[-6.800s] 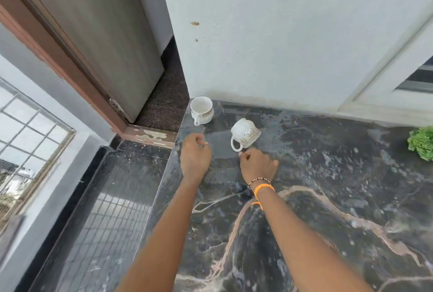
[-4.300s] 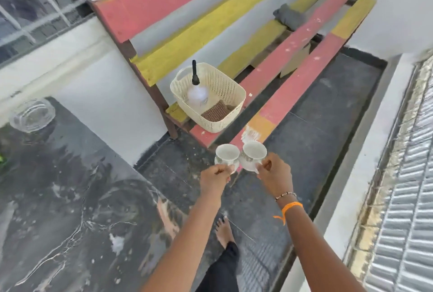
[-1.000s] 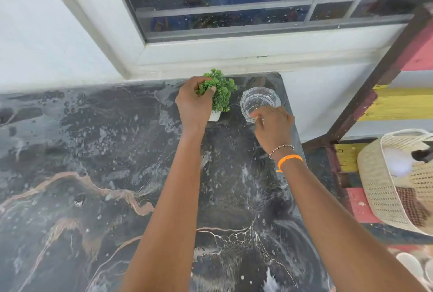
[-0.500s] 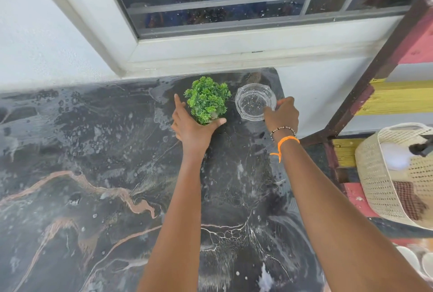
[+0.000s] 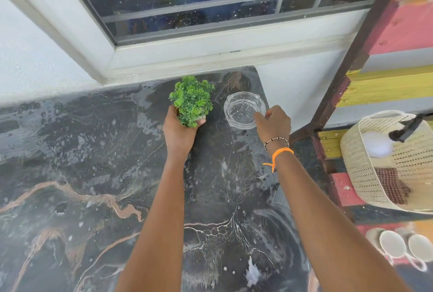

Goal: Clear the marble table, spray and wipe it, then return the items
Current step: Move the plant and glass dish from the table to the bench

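The marble table (image 5: 89, 155), dark and streaked with white and tan veins, fills the lower left and centre of the frame under a window, with only two items left at its far right corner. Half a second earlier the left hand (image 5: 179, 131) lay cupped beside the small green plant (image 5: 192, 100); now its fingers curl round the plant's base, the foliage rising above the grip. Just right of it, the right hand (image 5: 274, 124) has shifted from the outer side of the clear glass ashtray (image 5: 244, 110) to pinch its near rim. Both items appear ready to be lifted, which would likely finish the clearing stage. Whether either has already left the table cannot be told. At the right edge, a cream basket (image 5: 365, 174) on the red and yellow bench (image 5: 346, 193) holds a spray bottle (image 5: 379, 144) and a brown cloth (image 5: 391, 185). Two white cups (image 5: 405, 248) sit in the lower right corner.
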Tool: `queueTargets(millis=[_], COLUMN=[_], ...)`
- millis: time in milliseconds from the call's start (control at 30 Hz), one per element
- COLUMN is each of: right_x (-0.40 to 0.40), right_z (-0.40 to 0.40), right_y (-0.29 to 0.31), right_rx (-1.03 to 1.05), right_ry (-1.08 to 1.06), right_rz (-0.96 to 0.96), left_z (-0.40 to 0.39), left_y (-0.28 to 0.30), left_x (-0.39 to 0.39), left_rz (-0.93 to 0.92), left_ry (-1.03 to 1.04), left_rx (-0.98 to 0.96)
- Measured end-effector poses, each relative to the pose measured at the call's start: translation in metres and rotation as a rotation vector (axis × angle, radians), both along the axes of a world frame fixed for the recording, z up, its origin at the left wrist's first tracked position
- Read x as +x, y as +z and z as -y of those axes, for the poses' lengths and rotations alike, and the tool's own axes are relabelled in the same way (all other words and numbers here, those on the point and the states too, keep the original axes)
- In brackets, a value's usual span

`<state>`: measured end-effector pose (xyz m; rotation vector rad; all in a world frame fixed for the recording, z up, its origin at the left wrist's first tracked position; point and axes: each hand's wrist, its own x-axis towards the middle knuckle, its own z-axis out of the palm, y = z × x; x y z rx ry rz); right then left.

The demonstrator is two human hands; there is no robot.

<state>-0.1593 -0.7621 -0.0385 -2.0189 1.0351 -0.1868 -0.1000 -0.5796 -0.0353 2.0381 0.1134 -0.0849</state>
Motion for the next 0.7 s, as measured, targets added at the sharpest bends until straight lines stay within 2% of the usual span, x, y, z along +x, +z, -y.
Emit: queueTargets(millis=[167,300,500,700], right_x=[-0.041,-0.096,-0.202,-0.317], right_z=[0.018,0.053,0.129,0.216], right_y=[0.009,0.012,0.007,-0.011], right_rx=[-0.015,-0.044,-0.087,-0.045], right_ry=[-0.084,-0.147,-0.235,-0.362], right_rz=[0.061,0.080,0.073,0.025], left_z=[0.033,0.071,0.138,0.231], left_y=[0.012,0.022,0.019,0.002], left_x=[-0.058,-0.112,-0.192,-0.291], left_rz=[-0.036,-0.093,-0.181,-0.228], left_ry=[0.030,0.016,-0.071,-0.251], left_rx=[-0.127,-0.150,-0.068,0.069])
